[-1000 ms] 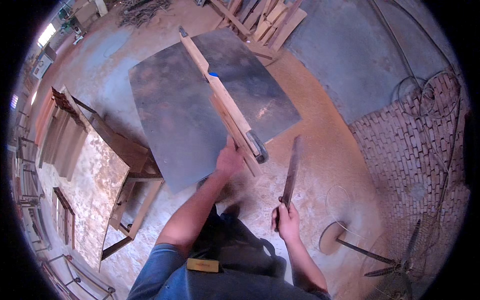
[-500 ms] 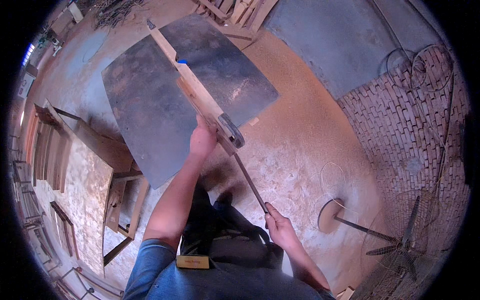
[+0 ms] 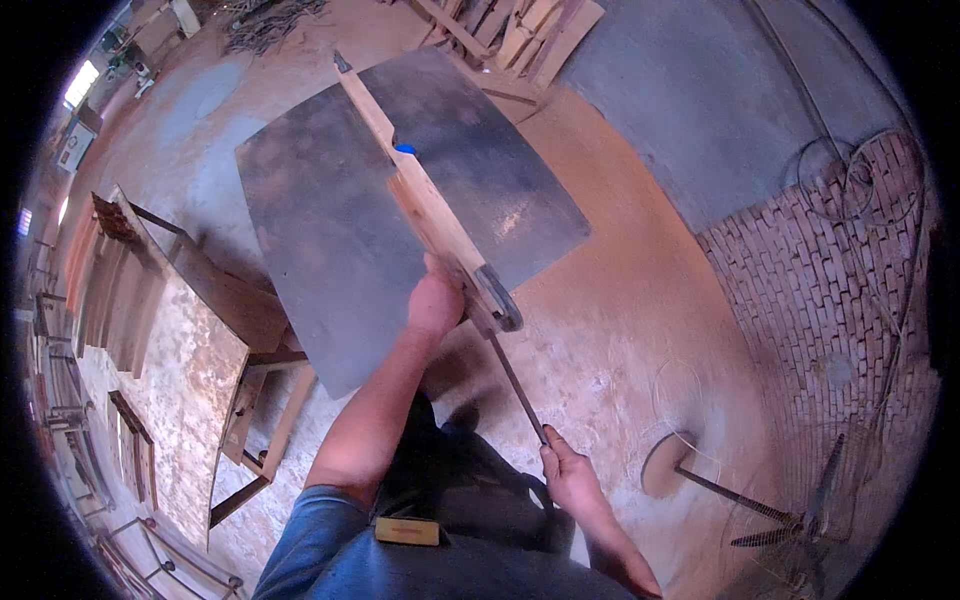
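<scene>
A long, narrow wooden piece (image 3: 440, 220) slants across the dark board. It has a notch with a blue spot, a dark tip at its far end and a dark looped fitting (image 3: 500, 298) at its near end. Another strip of wood lies close along its left side. My left hand (image 3: 437, 298) is closed around the wood near the looped fitting, its fingers partly hidden. From the near end a thin dark rod (image 3: 518, 388) runs down to my right hand (image 3: 573, 470), which is wrapped round its lower end.
A large dark board (image 3: 330, 230) lies below the wooden piece. At left stands a worn tabletop (image 3: 185, 370) with wooden strips (image 3: 125, 300). A stand fan (image 3: 800, 525) with a round base (image 3: 668, 465) is at lower right, before brick paving (image 3: 800, 280). Timber (image 3: 540, 40) is piled at the back.
The wooden piece and both hands sit further right and slightly lower in the picture, as does the whole surrounding scene. Both hands keep their holds.
</scene>
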{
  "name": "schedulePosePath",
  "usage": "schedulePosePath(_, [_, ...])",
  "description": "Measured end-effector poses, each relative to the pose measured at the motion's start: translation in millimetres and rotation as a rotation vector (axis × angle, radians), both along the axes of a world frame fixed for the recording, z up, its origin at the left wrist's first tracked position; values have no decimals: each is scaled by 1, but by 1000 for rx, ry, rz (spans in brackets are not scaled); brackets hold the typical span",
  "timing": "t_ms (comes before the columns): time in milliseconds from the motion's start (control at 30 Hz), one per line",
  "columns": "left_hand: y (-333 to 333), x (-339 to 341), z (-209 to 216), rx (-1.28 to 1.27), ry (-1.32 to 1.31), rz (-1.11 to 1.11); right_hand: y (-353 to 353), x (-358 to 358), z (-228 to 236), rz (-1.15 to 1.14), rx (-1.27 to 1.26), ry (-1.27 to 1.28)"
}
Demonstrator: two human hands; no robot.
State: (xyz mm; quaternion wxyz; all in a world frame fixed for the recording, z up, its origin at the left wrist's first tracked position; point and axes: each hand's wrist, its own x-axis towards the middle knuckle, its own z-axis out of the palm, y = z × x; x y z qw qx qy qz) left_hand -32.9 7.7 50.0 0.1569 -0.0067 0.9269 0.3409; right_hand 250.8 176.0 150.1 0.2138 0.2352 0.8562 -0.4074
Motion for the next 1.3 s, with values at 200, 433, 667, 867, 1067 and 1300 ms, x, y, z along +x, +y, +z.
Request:
schedulePosePath(200, [-14,-36,-9,-15,23,3,-15,-40,9,-4,7,-88])
schedulePosePath(433, [-25,-69,-14,-3,82,32,-23,-70,4,75,19,21])
schedulePosePath(667, [-42,-121,-18,-17,96,66,-42,-120,5,94,52,10])
schedulePosePath(867, [-61,-163,-17,-20,125,23,-58,-161,4,75,41,14])
schedulePosePath(1067, [-79,-214,-13,-47,88,71,-76,-210,0,105,39,78])
schedulePosePath(1300, [-102,-273,-9,-42,69,113,-104,-262,-14,85,52,115])
